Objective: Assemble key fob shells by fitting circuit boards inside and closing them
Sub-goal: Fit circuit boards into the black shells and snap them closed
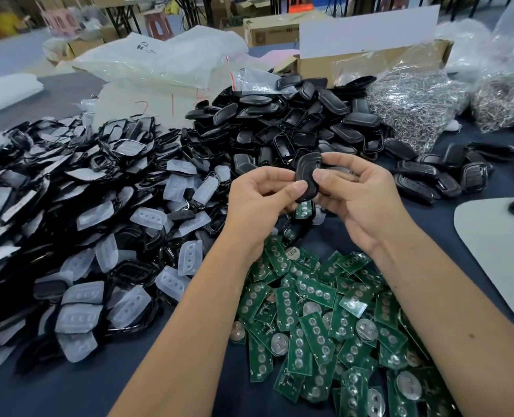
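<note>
I hold a black key fob shell (307, 179) up between both hands over the table; my left hand (260, 197) pinches its lower end with thumb and curled fingers, my right hand (358, 191) pinches its upper side the same way. At the back an open cardboard box (370, 60) stands behind clear plastic bags (415, 100) stuffed with small shiny metal pieces; flat empty-looking bags (159, 61) lie further left. A heap of glossy, rounded black shell halves (295, 118) rises behind my hands; left of it lie frosted, soft-looking button pads (147, 218) with rows of dimples, mixed among black frames (39, 176); below my wrists spreads a pile of green circuit boards (319, 320), rectangular, with round silvery contacts; closed fobs (430, 179) lie to the right. The table (84, 392) is covered in dark blue cloth; a pale grey mat (496, 251) rests on its right edge; beyond, blurred, a workshop with cartons and stools.
</note>
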